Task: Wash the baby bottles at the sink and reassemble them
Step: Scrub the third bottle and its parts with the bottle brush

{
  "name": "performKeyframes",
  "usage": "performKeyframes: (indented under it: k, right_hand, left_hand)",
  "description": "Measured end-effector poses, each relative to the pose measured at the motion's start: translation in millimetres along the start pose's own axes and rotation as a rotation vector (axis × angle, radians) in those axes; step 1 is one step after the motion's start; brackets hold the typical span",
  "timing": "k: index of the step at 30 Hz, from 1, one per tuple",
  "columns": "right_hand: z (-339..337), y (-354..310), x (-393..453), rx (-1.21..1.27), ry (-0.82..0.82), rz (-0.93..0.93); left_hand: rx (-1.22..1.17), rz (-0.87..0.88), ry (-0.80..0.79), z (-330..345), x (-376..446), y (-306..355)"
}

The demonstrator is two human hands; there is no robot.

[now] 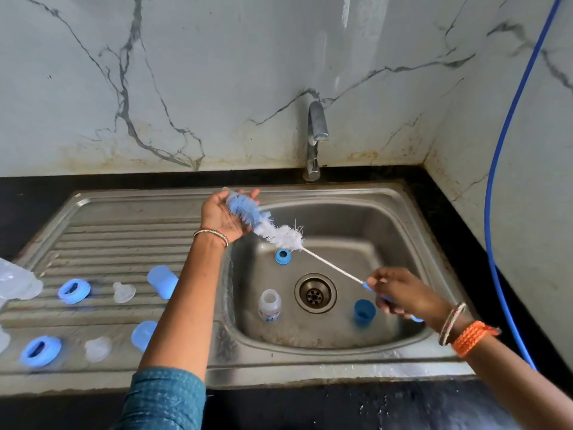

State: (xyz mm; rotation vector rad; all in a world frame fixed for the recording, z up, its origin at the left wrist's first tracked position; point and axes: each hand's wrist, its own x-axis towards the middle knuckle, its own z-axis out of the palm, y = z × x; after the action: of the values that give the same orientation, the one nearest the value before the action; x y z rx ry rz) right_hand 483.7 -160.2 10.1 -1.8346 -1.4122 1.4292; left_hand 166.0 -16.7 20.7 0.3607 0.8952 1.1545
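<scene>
- Fingers of the right hand (403, 294) pinch the blue handle of the bottle brush (273, 231); the left hand (223, 212) lies palm-up, fingers loosely spread, cradling the bristle tip.
- Judging by this, she is readying the brush; scrubbing comes next, which calls for freeing the left hand to pick up the small bottle (269, 305) standing in the sink (387, 197).
- Brush's long axis runs diagonally over the basin, bristles pointing up-left, handle down-right.
- Rings, teats and caps wait on the drainboard (124, 237).

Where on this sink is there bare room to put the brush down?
Free: the ribbed drainboard behind the blue caps, and the basin floor right of the ring. Crowded: the drainboard's front, with rings, teats and caps, and around the drain.
</scene>
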Motion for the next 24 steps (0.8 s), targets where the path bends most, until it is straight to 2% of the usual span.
performKeyframes:
  k: [2,4,6,7,8,9,10,12,13,14,15,16,17,18,20,22,24]
  right_hand:
    - [6.1,-3.9,-4.4,-0.366,0.368,-0.266]
    - [6.5,-7.7,-13.1,-0.694,0.636,-0.501]
    - [7.8,-9.8,-20.3,-0.889,0.779,-0.688]
    - [8.7,-10.6,-22.6,-0.931,0.828,-0.713]
    - [10.0,-11.8,-23.2,-0.919,0.843,-0.662]
    - [10.1,-15.3,-22.0,-0.817,0.803,-0.554]
    - [8.6,-19.1,-19.1,-0.602,0.658,-0.37]
    - [8.9,-22.7,-15.1,-0.073,0.129,0.026]
    - [9.9,-20.9,-13.9,0.108,-0.097,0.159]
    - [11.2,-17.5,-12.3,0.196,-0.238,0.204]
    - [12.3,-14.3,-10.9,0.222,-0.296,0.187]
    - [13.3,-12.3,-10.2,0.196,-0.272,0.147]
    - [13.1,-11.9,-11.1,0.074,-0.171,0.07]
    - [13.2,-13.7,-13.1,-0.16,-0.006,-0.018]
    - [10.4,-18.0,-16.8,-0.69,0.415,-0.202]
    - [12.0,-19.7,-21.3,-0.883,0.738,-0.5]
    - [14.4,-16.0,-24.7,-0.91,0.852,-0.704]
  left_hand:
    - [0.085,-0.005,0.106,3.2,-0.7,1.3]
    - [0.211,0.021,0.222,10.5,-2.0,1.0]
    - [0.272,0.021,0.29,14.7,1.1,-1.3]
    - [0.262,0.007,0.284,15.7,2.4,-2.1]
    - [0.214,0.0,0.254,15.4,3.5,-3.0]
    - [0.13,0.005,0.202,14.0,4.0,-4.7]
    - [0.035,0.021,0.131,13.3,3.3,-6.9]
    - [-0.052,0.082,0.021,12.5,0.7,-9.0]
    - [-0.039,0.111,0.007,13.3,0.6,-8.7]
    - [-0.01,0.126,0.014,14.8,0.2,-7.1]
    - [0.012,0.128,0.032,14.4,1.0,-5.2]
    - [0.025,0.124,0.052,12.7,1.8,-3.7]
    - [0.019,0.12,0.076,10.7,3.0,-2.5]
    - [0.012,0.113,0.106,8.2,3.7,-1.5]
    - [0.072,0.101,0.181,5.3,5.3,-2.4]
    - [0.188,0.079,0.231,5.4,4.8,-3.7]
    - [0.27,0.056,0.218,3.5,4.0,-4.3]
